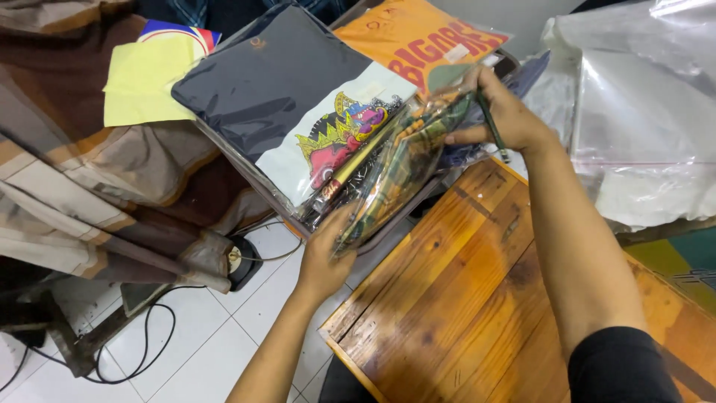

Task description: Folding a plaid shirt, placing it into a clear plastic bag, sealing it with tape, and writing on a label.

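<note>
A clear plastic bag with a folded green and orange patterned garment (403,160) is held between both hands, tilted over the table's far corner. My left hand (324,257) grips its near lower end. My right hand (503,112) pinches its far upper end and also keeps a dark pen (492,127) between the fingers. Under the bag lies a stack of packed shirts: a dark one with a white panel and a colourful mask print (298,104), and an orange one (418,33) behind it.
A wooden slatted table (462,298) fills the lower right. Large clear plastic bags (641,112) pile at the right. Brown striped cloth (82,186) and a yellow sheet (145,86) lie at the left. Cables (149,343) run over the white tiled floor.
</note>
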